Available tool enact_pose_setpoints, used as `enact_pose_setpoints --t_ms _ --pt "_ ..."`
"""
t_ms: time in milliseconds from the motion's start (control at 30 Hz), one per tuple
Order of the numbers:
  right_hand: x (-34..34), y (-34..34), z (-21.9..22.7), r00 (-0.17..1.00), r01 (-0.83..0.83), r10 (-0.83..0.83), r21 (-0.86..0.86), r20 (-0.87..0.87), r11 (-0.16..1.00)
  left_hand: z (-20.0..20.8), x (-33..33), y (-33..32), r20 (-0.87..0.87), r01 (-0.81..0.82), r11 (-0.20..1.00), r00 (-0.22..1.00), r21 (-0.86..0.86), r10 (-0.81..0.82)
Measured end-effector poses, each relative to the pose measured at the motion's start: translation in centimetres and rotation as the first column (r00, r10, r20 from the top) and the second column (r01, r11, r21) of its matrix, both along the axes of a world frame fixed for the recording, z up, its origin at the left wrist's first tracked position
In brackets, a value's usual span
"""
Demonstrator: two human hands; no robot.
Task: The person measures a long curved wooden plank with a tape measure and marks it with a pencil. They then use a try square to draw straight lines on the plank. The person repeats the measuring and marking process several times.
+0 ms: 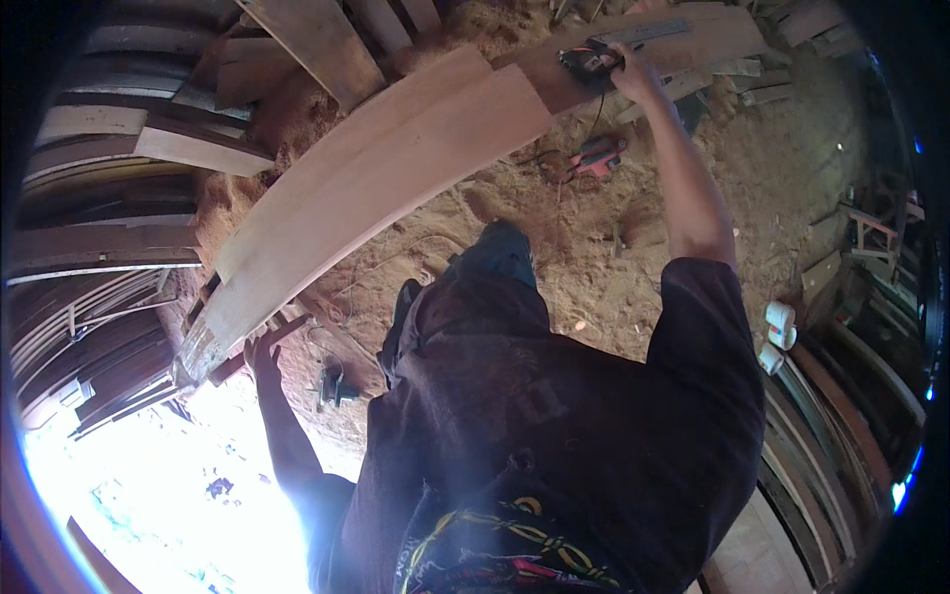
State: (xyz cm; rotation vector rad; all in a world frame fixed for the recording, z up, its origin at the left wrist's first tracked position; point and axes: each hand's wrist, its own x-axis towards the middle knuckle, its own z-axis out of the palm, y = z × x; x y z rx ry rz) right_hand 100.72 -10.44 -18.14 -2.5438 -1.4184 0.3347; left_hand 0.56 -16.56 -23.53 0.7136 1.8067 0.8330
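Plank axis: the long pale plank (366,188) ran diagonally from lower left to upper right, bowed by the lens, resting on other timber over the sawdust floor (614,287).
Left hand: my left hand (262,351) sat at the plank's near, lower-left end, fingers curled up against a dark narrow batten (259,348) just under that end. I could not tell how firmly that grip closed, since glare washed out the area below it.
Right hand: my right hand (628,71) reached far out along the arm to the upper-right stretch, closed over a small black and orange power tool (586,63) lying on the board there.
Ruler: a grey metal straightedge (643,32) lay flat just beyond the tool, roughly parallel to the board's length, touching or nearly touching the hand.
Key relation: I judged that the plank's long axis linked both hands, the left anchoring the near end and the right working at the far end; the tool sat well apart from the left hand, so only the right was placed to move it.
Floor items: a red power tool (599,155) lay in the sawdust below the right forearm, with a dark cord trailing toward the board; another dark tool (334,388) lay near the left wrist.
Surroundings: stacked planks (119,228) lined the left side.
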Motion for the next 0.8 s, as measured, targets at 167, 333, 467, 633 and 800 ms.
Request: enact_pose_setpoints --t_ms 167,333,467,633,800 --pt "-5.9 -3.1 1.1 1.0 -0.022 0.013 0.482 0.022 0.876 -0.7 -0.6 0.5 -0.081 0.088 0.989 0.994 0.123 -0.079" --pt "-16.6 -8.5 -0.9 0.944 -0.078 0.145 0.227 -0.296 0.971 0.2 0.8 0.6 -0.211 0.223 0.964 0.959 0.142 -0.19" --pt "-20.4 -9.8 -2.5 0.906 -0.051 0.17 0.298 -0.387 0.953 -1.0 1.1 1.9 -0.233 0.181 0.97 0.962 0.161 -0.141" --pt "-17.3 -8.9 -6.3 0.99 -0.073 0.094 0.195 -0.102 0.978 -0.8 1.6 2.4 -0.556 0.298 0.95 0.807 0.094 -0.199" --pt "-14.3 -7.5 -10.0 0.962 -0.041 0.134 0.357 -0.239 0.933 2.3 3.3 1.7 -0.647 0.341 0.937 0.733 0.081 -0.21"
